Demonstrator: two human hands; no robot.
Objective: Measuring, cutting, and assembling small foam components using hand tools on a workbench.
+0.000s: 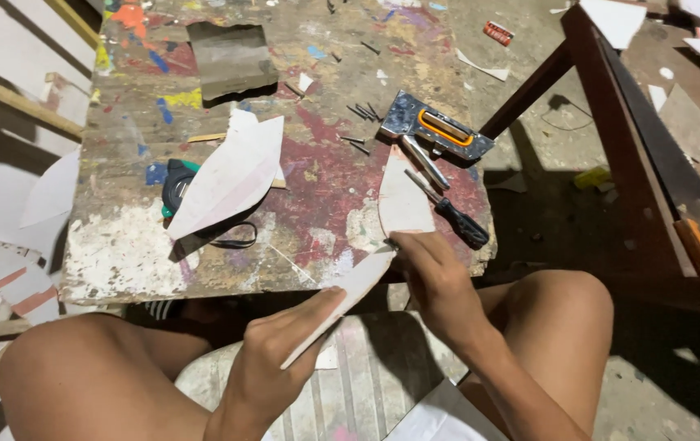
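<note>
At the near edge of the paint-stained workbench (203, 82), a seated person is working two thin, pale, curved board pieces together. The left hand (272, 359) is gripping the lower strip (342, 298), its fingers curling around the strip's near end and the thumb lying along the upper face; this strip is slanting up and to the right, off the bench edge and above the person's lap. The right hand (440, 282) is pinching downward with clenched fingertips at the spot where the lower strip is meeting the upper curved piece (403, 200), which is lying flat on the bench surface and arching away from the hand. Whether the two pieces are fastened or merely touching cannot be told.

Just beyond the upper curved piece, a screwdriver (448, 208) with a black handle is lying diagonally, and a grey-and-orange staple gun (435, 126) is resting behind it, with loose dark nails (362, 110) scattered nearby. Farther left, a leaf-shaped pale cut-out (231, 175) is covering part of a dark tape measure (177, 184). A grey rectangular block (231, 57) is sitting at the far side of the bench. To the right, a dark wooden frame (627, 147) is standing apart from the bench.
</note>
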